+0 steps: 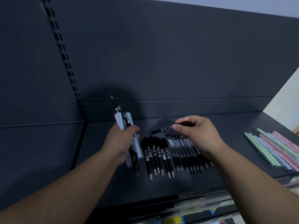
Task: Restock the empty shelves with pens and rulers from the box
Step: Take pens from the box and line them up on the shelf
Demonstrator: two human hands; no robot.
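Two bare hands over dark grey metal shelf [239,126]. Left hand [120,139] gripping mixed bundle of pale blue, pink and black pens [127,125]. Right hand [199,135] pinching single black pen [160,130] at fingertips, above rows of black pens [155,159] lying on shelf.

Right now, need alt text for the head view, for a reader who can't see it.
A person's left hand grips a bundle of pens while the right hand pinches a single black pen above a row of black pens lying on a dark shelf. Pastel pens lie further right on the same shelf.
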